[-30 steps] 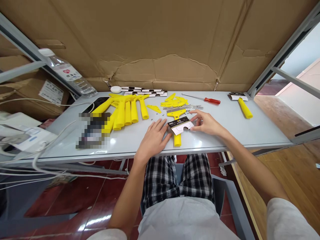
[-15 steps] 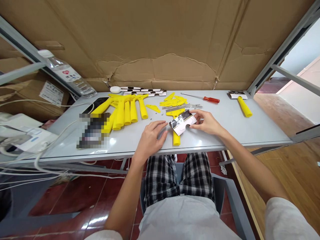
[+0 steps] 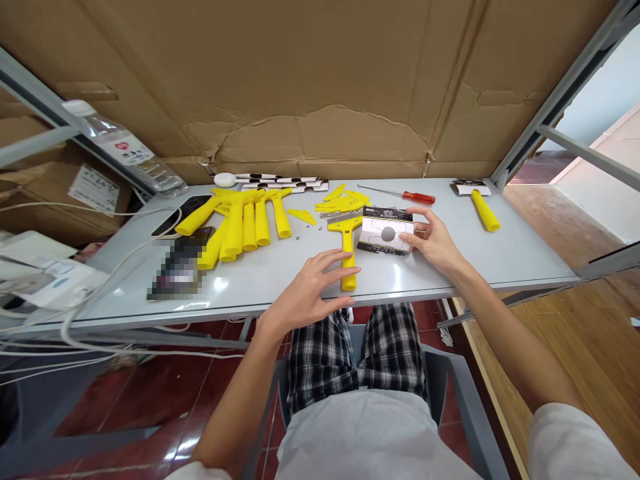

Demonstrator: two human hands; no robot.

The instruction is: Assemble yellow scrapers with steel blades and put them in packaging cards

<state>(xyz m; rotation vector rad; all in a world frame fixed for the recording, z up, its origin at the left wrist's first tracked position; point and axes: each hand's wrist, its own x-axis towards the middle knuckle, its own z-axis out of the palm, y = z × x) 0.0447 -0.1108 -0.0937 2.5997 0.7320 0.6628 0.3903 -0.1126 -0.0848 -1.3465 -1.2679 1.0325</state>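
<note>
Head view: right hand pinches the printed card upright, face readable; left hand hovers, fingers spread and empty, over the yellow scraper.

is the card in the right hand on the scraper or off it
Off it. The right hand holds the card beside the yellow scraper, whose head is bare; the left hand reaches toward its handle.

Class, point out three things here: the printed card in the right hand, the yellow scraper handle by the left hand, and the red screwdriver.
printed card [image 3: 387,233], head view, card face
yellow scraper handle [image 3: 347,261], head view, mid-grip
red screwdriver [image 3: 420,197], head view, red handle
</note>
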